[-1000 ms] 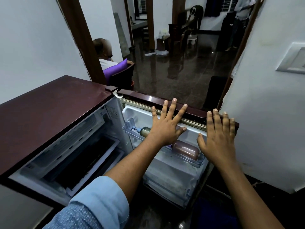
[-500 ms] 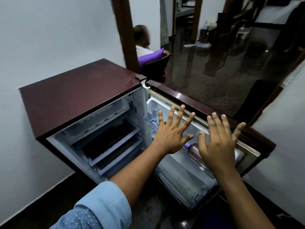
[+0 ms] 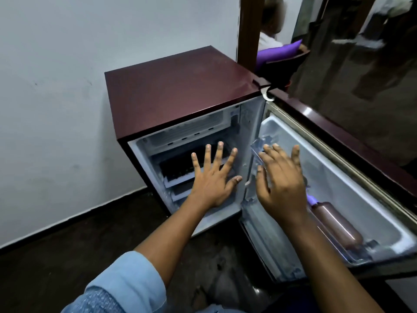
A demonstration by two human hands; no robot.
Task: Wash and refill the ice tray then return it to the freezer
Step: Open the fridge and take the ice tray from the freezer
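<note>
A small maroon fridge [image 3: 180,91] stands against the white wall with its door [image 3: 352,177] swung wide open to the right. Inside at the top is the freezer compartment [image 3: 185,134], with dark shelves below it. No ice tray is visible. My left hand [image 3: 214,177] hovers with fingers spread in front of the open cabinet. My right hand [image 3: 282,177] is held flat with straight fingers in front of the door's hinge side. Neither hand holds anything.
A brown bottle [image 3: 334,224] lies in the door's shelf. A clear plastic door bin [image 3: 261,143] sits near the hinge. A seated person [image 3: 270,30] and a purple cushion [image 3: 279,50] are beyond the wooden door frame [image 3: 248,30]. The floor is dark.
Both hands have left the top edge of the door and moved left towards the open cabinet. My view has swung left and down, showing the whole fridge.
</note>
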